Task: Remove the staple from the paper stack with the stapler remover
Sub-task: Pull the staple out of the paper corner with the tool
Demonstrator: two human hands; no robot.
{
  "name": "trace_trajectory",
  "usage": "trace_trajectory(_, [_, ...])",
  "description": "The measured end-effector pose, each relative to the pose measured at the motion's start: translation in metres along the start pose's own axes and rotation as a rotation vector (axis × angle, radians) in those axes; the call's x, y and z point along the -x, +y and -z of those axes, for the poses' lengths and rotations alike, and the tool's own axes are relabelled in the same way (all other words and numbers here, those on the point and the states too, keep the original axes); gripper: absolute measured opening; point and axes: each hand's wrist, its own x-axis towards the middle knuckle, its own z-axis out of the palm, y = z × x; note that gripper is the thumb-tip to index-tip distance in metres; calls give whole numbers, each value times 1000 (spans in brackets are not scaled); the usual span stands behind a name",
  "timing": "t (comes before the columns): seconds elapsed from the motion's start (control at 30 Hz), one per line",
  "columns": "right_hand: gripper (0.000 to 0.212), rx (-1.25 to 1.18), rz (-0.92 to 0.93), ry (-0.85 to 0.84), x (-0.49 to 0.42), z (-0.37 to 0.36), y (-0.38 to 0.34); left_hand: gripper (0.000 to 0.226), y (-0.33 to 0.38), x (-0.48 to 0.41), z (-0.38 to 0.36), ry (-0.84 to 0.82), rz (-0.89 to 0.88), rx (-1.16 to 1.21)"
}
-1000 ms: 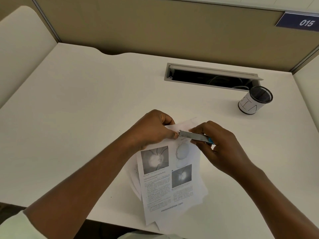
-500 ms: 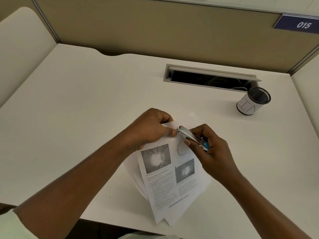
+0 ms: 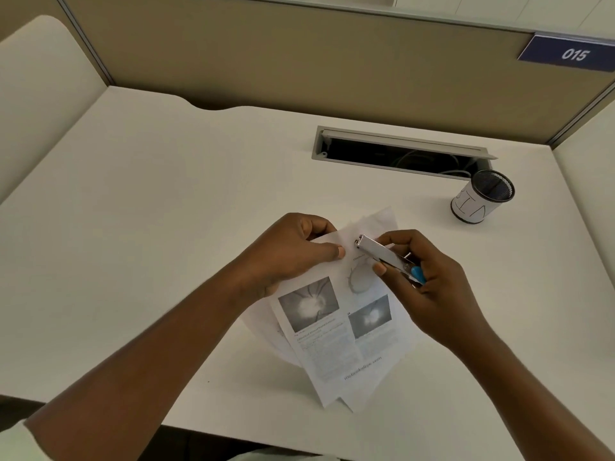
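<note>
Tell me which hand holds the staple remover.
The right hand holds the metal staple remover; the left hand only pinches the top of the paper stack.

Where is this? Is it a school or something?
Probably an office or study cubicle: tan divider walls surround a white desk, a numbered sign reading 015 hangs on the wall, and a cable slot is cut into the desk.

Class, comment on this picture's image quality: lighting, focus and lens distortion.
Head view: dim, warm light, no glare; soft shadows under the hands; print on the paper stack blurred, mostly unreadable; the metal staple remover catches a highlight; the wide-angle lens bows the desk edges.
</note>
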Motion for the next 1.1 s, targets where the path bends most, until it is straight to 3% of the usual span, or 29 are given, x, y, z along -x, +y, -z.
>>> trace_trajectory(0.3, [24,117,112,-17,7,1,-2,7,-2,5,-4,-29,33,76])
trace_trajectory(0.7, [20,191,149,-87,5,4,-9,1,5,10,-5,-17,-39,-82])
trace_trajectory(0.9, [19,126,85,-42,8,-3,-12,2,4,14,-5,9,-94,-88])
trace_trajectory(1.1, [13,-87,-108,-77,8,-3,-17,5,-1,15,-5,44,-154,-120])
